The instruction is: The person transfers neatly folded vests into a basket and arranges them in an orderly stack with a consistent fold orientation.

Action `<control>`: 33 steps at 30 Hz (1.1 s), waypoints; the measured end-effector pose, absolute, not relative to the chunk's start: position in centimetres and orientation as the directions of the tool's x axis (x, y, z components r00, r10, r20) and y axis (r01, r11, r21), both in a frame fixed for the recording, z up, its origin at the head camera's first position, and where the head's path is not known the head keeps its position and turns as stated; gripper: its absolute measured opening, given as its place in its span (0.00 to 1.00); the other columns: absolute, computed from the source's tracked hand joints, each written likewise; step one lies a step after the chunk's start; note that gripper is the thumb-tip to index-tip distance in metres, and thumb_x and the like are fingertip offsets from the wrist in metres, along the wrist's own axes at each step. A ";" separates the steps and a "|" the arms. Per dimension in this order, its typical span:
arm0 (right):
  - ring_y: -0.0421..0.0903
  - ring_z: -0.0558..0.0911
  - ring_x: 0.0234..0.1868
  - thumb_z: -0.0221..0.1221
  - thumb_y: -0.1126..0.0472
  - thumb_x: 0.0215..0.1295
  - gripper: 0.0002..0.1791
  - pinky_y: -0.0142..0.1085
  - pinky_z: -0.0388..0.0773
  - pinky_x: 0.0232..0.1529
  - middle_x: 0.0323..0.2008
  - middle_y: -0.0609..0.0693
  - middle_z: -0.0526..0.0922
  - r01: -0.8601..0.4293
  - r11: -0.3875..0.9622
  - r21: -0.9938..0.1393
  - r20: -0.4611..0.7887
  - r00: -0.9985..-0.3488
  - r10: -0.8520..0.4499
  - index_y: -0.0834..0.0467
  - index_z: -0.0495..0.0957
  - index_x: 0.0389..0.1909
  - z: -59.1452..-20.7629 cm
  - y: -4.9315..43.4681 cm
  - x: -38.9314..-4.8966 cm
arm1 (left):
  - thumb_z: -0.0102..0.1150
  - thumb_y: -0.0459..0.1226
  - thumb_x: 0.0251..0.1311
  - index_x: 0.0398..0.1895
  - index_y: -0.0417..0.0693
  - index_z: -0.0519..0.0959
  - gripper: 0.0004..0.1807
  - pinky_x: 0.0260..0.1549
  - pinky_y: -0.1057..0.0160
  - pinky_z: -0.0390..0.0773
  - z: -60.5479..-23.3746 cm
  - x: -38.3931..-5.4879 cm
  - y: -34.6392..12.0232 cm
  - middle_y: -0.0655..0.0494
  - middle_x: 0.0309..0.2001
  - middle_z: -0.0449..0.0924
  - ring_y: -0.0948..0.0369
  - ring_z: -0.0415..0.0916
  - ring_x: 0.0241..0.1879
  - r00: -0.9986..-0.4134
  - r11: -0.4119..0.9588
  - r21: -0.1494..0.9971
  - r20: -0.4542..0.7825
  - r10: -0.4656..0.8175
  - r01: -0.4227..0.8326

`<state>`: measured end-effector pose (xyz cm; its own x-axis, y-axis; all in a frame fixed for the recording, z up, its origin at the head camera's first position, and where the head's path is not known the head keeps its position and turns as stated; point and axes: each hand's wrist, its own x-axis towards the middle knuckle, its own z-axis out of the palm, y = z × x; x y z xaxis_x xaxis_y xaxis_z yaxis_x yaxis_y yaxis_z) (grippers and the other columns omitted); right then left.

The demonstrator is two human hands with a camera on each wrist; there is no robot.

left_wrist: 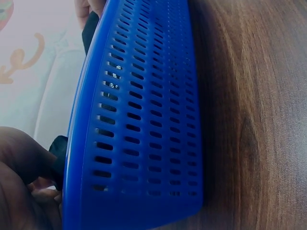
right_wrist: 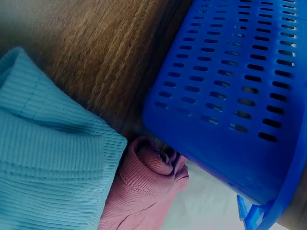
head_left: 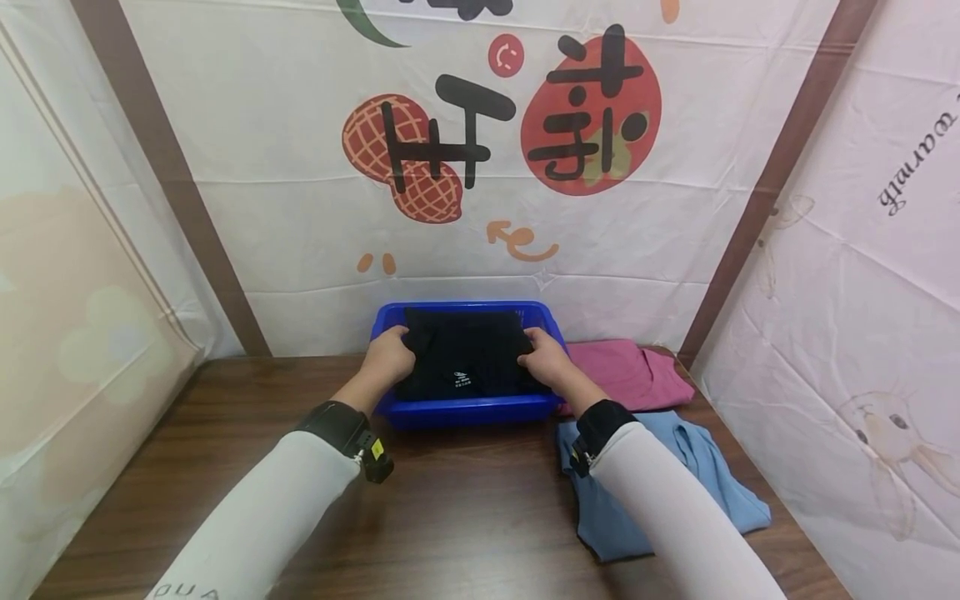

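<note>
A folded black garment point(head_left: 472, 350) with a small white print lies over the inside of a blue plastic basket point(head_left: 465, 410). My left hand point(head_left: 388, 358) pinches its left edge, thumb on top. At its right edge my right hand point(head_left: 547, 360) holds it the same way. The left wrist view shows the left hand point(left_wrist: 21, 175) gripping dark cloth just beyond the rim of the slotted basket point(left_wrist: 139, 105). In the right wrist view the basket point(right_wrist: 230, 81) appears, while the right hand is out of sight.
To the basket's right lies a folded pink garment point(head_left: 626, 375), with a folded blue ribbed garment point(head_left: 675, 475) nearer to me. All rest on a brown wood-grain table point(head_left: 465, 517). Printed white cloth walls point(head_left: 300, 250) enclose the back and sides.
</note>
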<state>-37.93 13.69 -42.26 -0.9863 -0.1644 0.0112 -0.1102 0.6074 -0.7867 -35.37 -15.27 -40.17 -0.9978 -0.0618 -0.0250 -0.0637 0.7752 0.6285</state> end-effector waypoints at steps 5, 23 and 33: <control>0.59 0.67 0.74 0.58 0.66 0.72 0.33 0.54 0.67 0.71 0.73 0.63 0.68 -0.093 0.632 -0.769 -0.006 -0.988 -0.153 0.61 0.61 0.76 -42.5 13.5 -38.1 | 0.44 0.29 0.63 0.77 0.37 0.61 0.35 0.66 0.47 0.70 -40.1 -35.4 -15.1 0.37 0.75 0.62 0.45 0.65 0.70 -0.997 0.802 0.593 -0.027 -0.069 -0.072; 0.59 0.65 0.75 0.58 0.68 0.70 0.36 0.54 0.67 0.71 0.73 0.64 0.67 -0.072 0.678 -0.731 -0.043 -0.988 -0.151 0.61 0.59 0.77 -42.4 13.3 -38.2 | 0.48 0.31 0.64 0.75 0.38 0.63 0.33 0.64 0.46 0.72 -40.4 -35.2 -14.1 0.38 0.74 0.66 0.45 0.69 0.68 -0.995 0.850 0.519 -0.014 -0.095 -0.089; 0.58 0.64 0.76 0.58 0.67 0.70 0.36 0.53 0.66 0.71 0.74 0.63 0.66 -0.070 0.724 -0.687 -0.063 -0.986 -0.155 0.63 0.59 0.77 -42.2 13.0 -37.9 | 0.49 0.32 0.68 0.75 0.37 0.63 0.32 0.63 0.46 0.73 -40.2 -34.7 -13.5 0.38 0.73 0.66 0.45 0.69 0.68 -0.994 0.861 0.497 -0.046 -0.102 -0.111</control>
<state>-37.92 13.02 -42.23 -0.9859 -0.1549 -0.0633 -0.0696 0.7236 -0.6867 -34.73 -13.46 -40.23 -0.9938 -0.1016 -0.0461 -0.1110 0.8607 0.4969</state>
